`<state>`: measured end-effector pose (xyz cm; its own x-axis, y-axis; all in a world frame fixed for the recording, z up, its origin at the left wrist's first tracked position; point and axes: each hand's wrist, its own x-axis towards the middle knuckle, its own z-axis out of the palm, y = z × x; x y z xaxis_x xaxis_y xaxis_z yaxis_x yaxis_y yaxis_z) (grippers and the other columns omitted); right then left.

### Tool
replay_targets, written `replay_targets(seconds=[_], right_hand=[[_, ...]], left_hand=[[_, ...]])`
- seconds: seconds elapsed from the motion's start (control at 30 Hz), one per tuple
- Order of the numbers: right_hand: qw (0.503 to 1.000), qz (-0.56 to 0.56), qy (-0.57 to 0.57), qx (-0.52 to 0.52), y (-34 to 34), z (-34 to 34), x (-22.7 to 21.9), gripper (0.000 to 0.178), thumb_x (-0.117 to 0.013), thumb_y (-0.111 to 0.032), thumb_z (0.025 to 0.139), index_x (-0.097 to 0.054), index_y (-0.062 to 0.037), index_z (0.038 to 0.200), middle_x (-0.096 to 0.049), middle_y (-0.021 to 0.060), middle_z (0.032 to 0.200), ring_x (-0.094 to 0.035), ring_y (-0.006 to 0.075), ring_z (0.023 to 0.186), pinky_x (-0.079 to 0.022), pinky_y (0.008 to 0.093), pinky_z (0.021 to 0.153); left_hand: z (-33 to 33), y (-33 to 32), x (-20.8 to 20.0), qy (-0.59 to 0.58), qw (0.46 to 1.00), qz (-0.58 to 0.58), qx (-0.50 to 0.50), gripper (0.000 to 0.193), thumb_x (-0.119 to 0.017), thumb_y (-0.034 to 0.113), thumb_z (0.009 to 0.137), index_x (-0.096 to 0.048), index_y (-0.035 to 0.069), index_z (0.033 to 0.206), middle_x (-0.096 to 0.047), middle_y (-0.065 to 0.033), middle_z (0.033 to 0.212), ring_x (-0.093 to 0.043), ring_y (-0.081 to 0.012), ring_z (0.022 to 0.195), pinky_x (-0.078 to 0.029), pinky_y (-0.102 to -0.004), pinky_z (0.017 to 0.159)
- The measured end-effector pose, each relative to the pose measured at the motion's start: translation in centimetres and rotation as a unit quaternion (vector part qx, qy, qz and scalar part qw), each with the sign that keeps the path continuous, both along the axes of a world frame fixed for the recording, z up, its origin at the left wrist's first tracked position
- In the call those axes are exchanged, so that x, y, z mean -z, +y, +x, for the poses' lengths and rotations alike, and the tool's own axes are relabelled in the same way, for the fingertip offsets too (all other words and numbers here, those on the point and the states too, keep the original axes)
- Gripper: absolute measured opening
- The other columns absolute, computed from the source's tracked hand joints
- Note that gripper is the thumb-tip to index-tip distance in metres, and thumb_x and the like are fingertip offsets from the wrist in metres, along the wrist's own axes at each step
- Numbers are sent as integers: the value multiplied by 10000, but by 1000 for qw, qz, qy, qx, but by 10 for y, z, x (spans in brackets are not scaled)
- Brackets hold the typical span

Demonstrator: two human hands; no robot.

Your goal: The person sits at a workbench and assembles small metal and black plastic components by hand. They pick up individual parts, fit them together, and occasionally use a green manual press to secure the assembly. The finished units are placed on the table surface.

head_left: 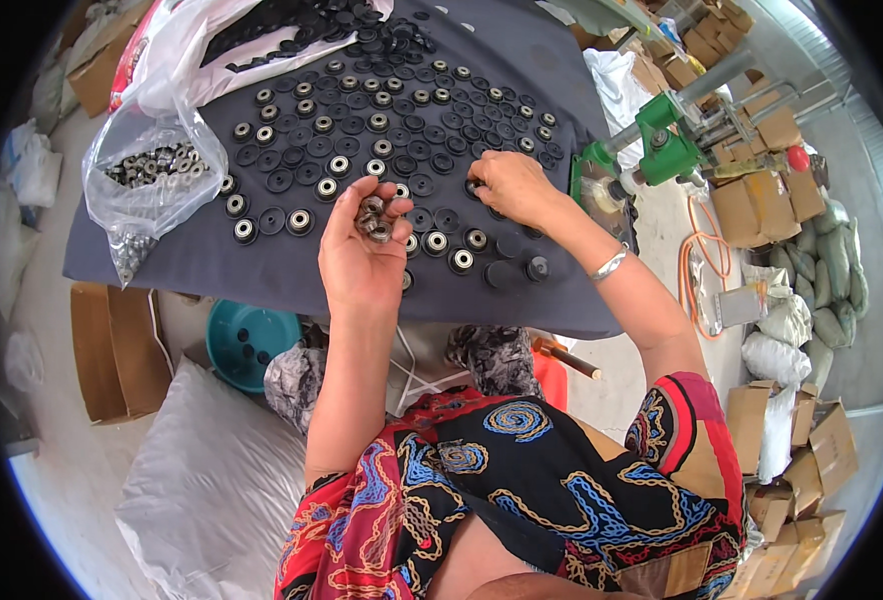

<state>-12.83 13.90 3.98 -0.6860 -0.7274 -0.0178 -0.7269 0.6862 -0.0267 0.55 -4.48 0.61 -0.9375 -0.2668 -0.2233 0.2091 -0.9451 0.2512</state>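
Note:
In the upturned palm of my left hand (357,255), the curled fingers cradle several small metal ring bearings (373,219). To the right, my right hand (514,188) reaches over the table with thumb and fingertips pinched together, down at a small black disc (473,188). Whatever lies between those fingertips is hidden. Around both hands are spread many black plastic wheels (273,220) with bare centres. Others, such as a wheel with a bearing (300,221), have a shiny metal ring set in the middle. Close to the front edge lie solid black round pieces (509,244).
A dark grey cloth covers the table (142,235). On its left sits a clear plastic bag (197,125) of bearings; a white bag (292,50) with black parts lies behind. A green press (662,135) stands at right. Below are a teal basin (224,345) and cardboard (112,350).

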Motion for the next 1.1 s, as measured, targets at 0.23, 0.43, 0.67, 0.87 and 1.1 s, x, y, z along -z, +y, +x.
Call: replay_targets(seconds=[0.23, 0.43, 0.67, 0.87, 1.1], right_hand=[[1000, -9, 1, -28, 3, -2, 8, 111, -647, -68, 768, -640, -3, 857, -618, 165, 868, -625, 335, 862, -511, 434, 757], [996, -58, 47, -44, -4, 13, -11, 123, -656, -94, 780, -639, -25, 881, -602, 131, 871, -610, 321, 869, -506, 428, 745], [963, -184, 47, -193, -43, 56, -37, 148, -646, -118, 751, -634, -64, 888, -570, 85, 861, -586, 276, 864, -505, 383, 715], [963, -126, 58, -229, -49, 53, -21, 223, -660, -53, 685, -628, -51, 906, -573, 67, 860, -582, 259, 849, -513, 363, 704], [971, -139, 29, -190, -50, 42, -30, 215, -676, -86, 719, -638, -29, 922, -600, 92, 884, -602, 262, 795, -512, 340, 689]], left_hand=[[1, 1, 1, -3, 1000, -13, -2, 284, -450, 212, 990, -555, -31, 1095, -590, -148, 1023, -597, -290, 941, -508, -345, 734], [-3, 11, -8, -32, 998, 44, -6, 396, -376, 251, 1011, -489, -86, 1186, -540, -212, 1142, -534, -396, 1125, -450, -477, 1009], [-1, 16, -3, -36, 998, 25, 35, 393, -362, 248, 1023, -473, -70, 1224, -548, -141, 1096, -563, -283, 1038, -464, -442, 984], [1, 21, -6, -54, 996, 6, 75, 346, -375, 232, 1021, -514, -30, 1199, -564, -58, 1045, -545, -169, 996, -450, -359, 930], [0, 18, 12, 9, 996, 27, 79, 392, -360, 238, 1024, -468, -74, 1235, -565, -134, 1135, -556, -246, 1082, -473, -409, 961]])
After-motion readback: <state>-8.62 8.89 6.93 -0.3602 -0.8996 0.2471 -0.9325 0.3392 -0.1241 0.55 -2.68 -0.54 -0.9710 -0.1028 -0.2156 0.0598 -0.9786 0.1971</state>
